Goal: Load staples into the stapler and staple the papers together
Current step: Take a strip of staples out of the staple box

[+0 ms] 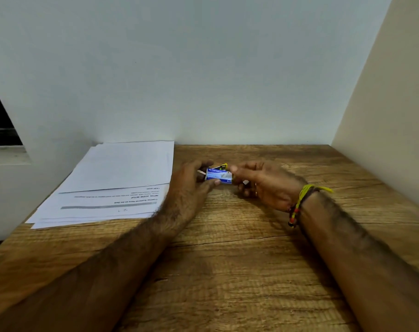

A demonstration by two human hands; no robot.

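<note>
Pinching the small blue staple box (pixel 219 176) from both ends, the left hand (pixel 189 188) and right hand (pixel 263 185) curl their fingers round light, crushable card (best gripped by its stiffer edges).

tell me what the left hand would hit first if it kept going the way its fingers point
The left hand points right, and its fingers already grip the small blue box. Straight past it sit the right hand's fingers, apparently on the box's other end.

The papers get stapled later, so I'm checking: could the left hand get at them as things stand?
Probably yes. The papers lie just beside the left hand on the table, nothing between them. But its fingers now hold the small blue box, so that must be released first.
</note>
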